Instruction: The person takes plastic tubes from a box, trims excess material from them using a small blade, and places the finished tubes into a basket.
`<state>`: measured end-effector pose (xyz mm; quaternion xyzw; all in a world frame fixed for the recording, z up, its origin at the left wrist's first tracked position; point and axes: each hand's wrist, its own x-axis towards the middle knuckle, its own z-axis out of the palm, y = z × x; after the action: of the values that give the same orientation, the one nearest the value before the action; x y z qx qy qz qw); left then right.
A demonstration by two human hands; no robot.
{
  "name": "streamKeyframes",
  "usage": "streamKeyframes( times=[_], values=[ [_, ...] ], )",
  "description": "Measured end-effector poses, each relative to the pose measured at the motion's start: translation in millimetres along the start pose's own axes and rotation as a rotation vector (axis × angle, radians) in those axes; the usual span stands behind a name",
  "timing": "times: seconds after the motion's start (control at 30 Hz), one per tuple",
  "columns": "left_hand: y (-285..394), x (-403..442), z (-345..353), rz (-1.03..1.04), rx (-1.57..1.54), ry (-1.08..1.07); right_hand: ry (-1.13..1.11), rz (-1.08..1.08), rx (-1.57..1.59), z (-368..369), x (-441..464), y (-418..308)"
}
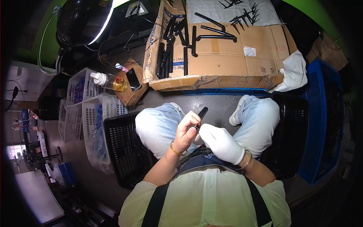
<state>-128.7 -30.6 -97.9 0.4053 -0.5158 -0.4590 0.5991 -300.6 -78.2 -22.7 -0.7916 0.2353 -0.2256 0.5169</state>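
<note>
Left hand [186, 133]: bare, fingers curled closed around a black tube [203, 112]
Tube's place: centre of the frame, upper end leaning right
Right hand [219, 142]: white-gloved, fingers bunched against the left hand's fingertips; cannot tell whether it grips anything
Cardboard [227, 62]: top centre, with black bars [194, 39] lying on it
Bottle [118, 83]: upper left, beside a phone [133, 79]

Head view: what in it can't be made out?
All in the head view:
Near end of the black rod: hidden by the left hand.
What the right hand pinches, if anything: covered by its white glove.
Print on the white label: too small.
Top of the black lamp: cut off by the upper edge.
</note>
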Motion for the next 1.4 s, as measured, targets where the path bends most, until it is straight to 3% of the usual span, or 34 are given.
streamKeyframes(
  times=[0.2, 0.4, 0.5, 0.53, 0.6, 0.67, 0.77, 0.8, 0.87, 0.93, 1.0, 1.03, 1.17, 1.2, 1.27, 1.4],
  values=[
    [4.3, 1.4, -4.3, 0.01, 0.063, -0.035, -0.05, 0.278, 0.299, -6.4, 2.9, -10.9],
    [9.7, 2.5, -7.8, 0.047, 0.171, -0.049, -0.053, 0.407, 0.373, -0.7, -0.1, -6.1],
    [-3.7, -6.0, -4.6, 0.009, 0.141, 0.026, 0.047, 0.343, 0.24, 5.2, -1.0, 0.5],
    [-4.7, -7.3, -6.1, 0.147, 0.095, 0.0, 0.309, -0.009, -0.04, 16.7, -3.1, 36.0],
    [11.8, -2.6, -0.8, 0.297, 0.042, -0.019, 0.331, 0.358, 0.202, 7.8, -12.5, 60.4],
    [5.1, -6.7, -0.4, 0.118, -0.049, 0.12, 0.314, 0.617, 0.372, -1.3, -11.1, 41.4],
    [-0.3, -0.5, 4.2, 0.027, -0.295, 0.091, 0.345, 0.263, 0.18, 5.4, 13.8, 9.2],
    [2.1, -6.0, 7.7, -0.011, -0.366, 0.089, 0.328, 0.331, 0.374, 7.8, 19.6, -3.4],
    [9.5, -13.2, 14.0, -0.204, -0.422, 0.195, 0.327, 0.184, 0.286, 19.3, 27.1, -7.9],
    [25.0, -3.6, 22.7, -0.223, -0.433, 0.253, 0.321, 0.313, 0.352, 17.6, 31.4, -8.6],
    [1.4, -7.8, 7.2, -0.014, -0.444, 0.065, 0.353, 0.471, 0.531, 17.1, 31.0, 15.4],
    [7.5, -0.5, 10.9, 0.051, -0.45, 0.074, 0.396, 0.448, 0.405, 15.4, 28.3, 23.3],
    [14.5, 7.3, -2.0, -0.211, -1.133, 0.31, 0.358, 0.297, 0.135, 18.3, 8.6, 30.7],
    [11.0, 9.6, -8.8, -0.232, -1.286, 0.289, 0.317, 0.193, -0.012, 19.2, 3.2, 30.7],
    [8.6, 17.4, -17.7, -0.286, -1.383, 0.292, 0.168, 0.196, -0.099, 19.3, -7.1, 13.7],
    [7.4, 27.5, -27.3, -0.21, -1.549, 0.148, 0.006, 0.209, -0.058, 38.0, -36.0, 27.0]
  ],
)
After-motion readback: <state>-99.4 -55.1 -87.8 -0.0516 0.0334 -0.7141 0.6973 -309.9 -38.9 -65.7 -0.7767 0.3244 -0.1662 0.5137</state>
